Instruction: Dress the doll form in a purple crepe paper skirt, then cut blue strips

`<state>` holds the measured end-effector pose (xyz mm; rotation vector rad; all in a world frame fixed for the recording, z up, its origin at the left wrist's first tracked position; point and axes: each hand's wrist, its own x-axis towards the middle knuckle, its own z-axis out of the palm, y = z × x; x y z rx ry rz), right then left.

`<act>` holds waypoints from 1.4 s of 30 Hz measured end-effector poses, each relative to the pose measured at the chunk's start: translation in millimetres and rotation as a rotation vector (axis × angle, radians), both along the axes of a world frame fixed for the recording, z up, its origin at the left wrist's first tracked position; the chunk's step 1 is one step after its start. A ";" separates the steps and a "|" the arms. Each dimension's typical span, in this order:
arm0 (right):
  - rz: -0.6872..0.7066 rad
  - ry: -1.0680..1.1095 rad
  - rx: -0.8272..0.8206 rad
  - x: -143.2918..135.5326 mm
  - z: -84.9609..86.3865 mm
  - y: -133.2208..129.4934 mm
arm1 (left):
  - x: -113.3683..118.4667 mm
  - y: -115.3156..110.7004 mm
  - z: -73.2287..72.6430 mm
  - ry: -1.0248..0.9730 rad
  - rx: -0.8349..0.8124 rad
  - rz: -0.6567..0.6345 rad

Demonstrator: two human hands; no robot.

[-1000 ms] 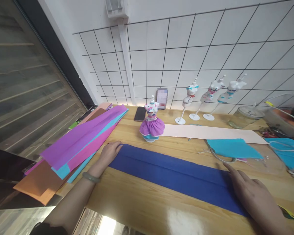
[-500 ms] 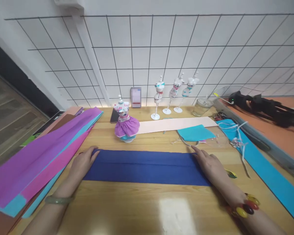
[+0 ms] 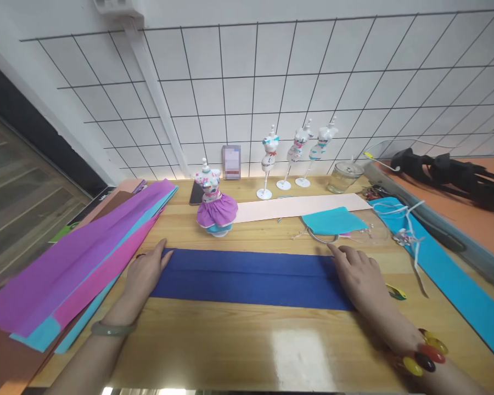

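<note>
A strip of dark blue cloth (image 3: 247,280) lies flat across the wooden table, with a crease along its length. My left hand (image 3: 146,271) rests at the strip's left end, thumb and index finger apart by the upper corner. At the right end my right hand (image 3: 358,271) lies over the edge of the cloth, fingers spread and slightly bent. Just beyond the strip stands a small dress form (image 3: 209,189) wearing a purple gathered skirt (image 3: 218,210). A turquoise cloth piece (image 3: 333,220) lies above my right hand, partly over a pale pink strip (image 3: 271,208).
Purple, pink and blue cloth strips (image 3: 94,252) are stacked at the left. Several small dress forms (image 3: 270,151) and a glass jar (image 3: 344,176) stand along the tiled wall. At the right lie a long turquoise strip (image 3: 456,280), yellow-green thread snips (image 3: 396,292) and a black strap (image 3: 444,175).
The view has shifted slightly. My left thumb and index finger look further apart at the cloth's corner. My right hand stays at the other end, and the blue strip remains flat.
</note>
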<state>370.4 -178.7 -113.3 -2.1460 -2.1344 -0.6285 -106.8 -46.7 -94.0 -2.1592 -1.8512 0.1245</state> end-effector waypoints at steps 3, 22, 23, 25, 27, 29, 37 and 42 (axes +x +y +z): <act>0.130 0.094 0.036 -41.2 10.2 -1.8 | 1.1 -1.2 2.3 0.003 -0.009 -0.002; 0.441 0.185 -0.189 -109.7 -16.0 -6.8 | 23.3 -17.5 8.7 -0.052 0.085 0.029; 0.448 0.176 -0.175 -109.8 -18.2 -6.4 | 37.2 -25.5 9.3 -0.086 0.105 -0.021; 0.467 0.163 -0.142 -109.5 -23.1 -5.6 | 72.0 -45.8 8.4 -0.166 0.059 -0.270; 0.489 0.157 -0.108 -108.3 -27.9 -4.6 | 108.6 -67.8 5.0 -0.258 -0.032 -0.541; 0.513 0.155 -0.073 -106.8 -31.7 -3.7 | 136.9 -85.6 0.6 -0.314 -0.109 -0.730; 0.528 0.125 -0.048 -106.1 -34.0 -2.7 | 115.1 -87.8 -17.3 -0.385 -0.158 -0.571; 0.520 0.159 -0.070 -103.9 -34.4 -3.9 | 51.3 -76.7 -19.2 -0.310 -0.165 -0.163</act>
